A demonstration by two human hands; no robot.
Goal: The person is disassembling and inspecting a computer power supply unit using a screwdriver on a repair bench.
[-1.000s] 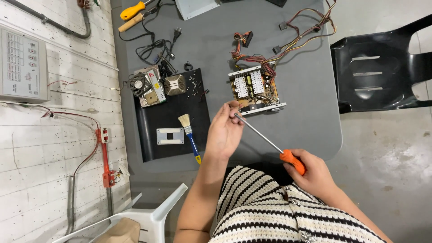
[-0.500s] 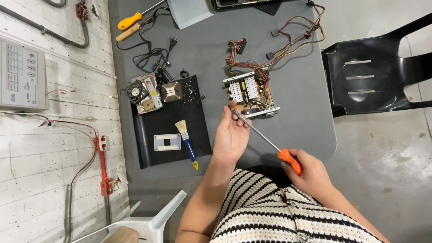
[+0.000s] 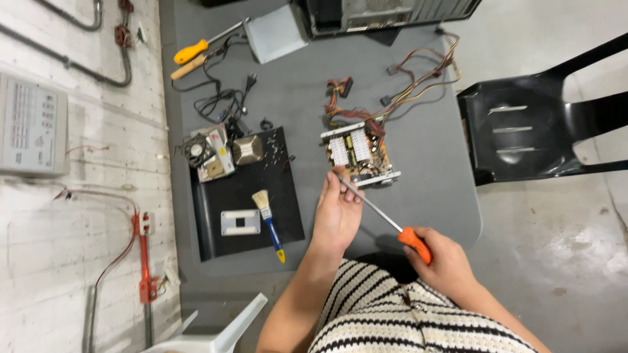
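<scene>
Head view: the right hand (image 3: 443,258) is closing fully around the orange handle of a screwdriver (image 3: 392,223), whose shaft is running up and left to the left hand (image 3: 337,212). The left fingers (image 3: 330,189) are pinching the shaft near its tip, just in front of an open circuit board (image 3: 358,151) that is lying on the grey table (image 3: 432,163) and trailing coloured wires (image 3: 418,78). Left of the hands a black mat (image 3: 245,196) is carrying a brush (image 3: 268,219), a small metal plate (image 3: 239,222), a fan (image 3: 196,153) and loose parts. Further back an orange-handled tool (image 3: 196,49), black cables (image 3: 226,101) and a grey case (image 3: 275,33) are lying. A black chair (image 3: 543,124) is standing to the right, well apart from the hands
</scene>
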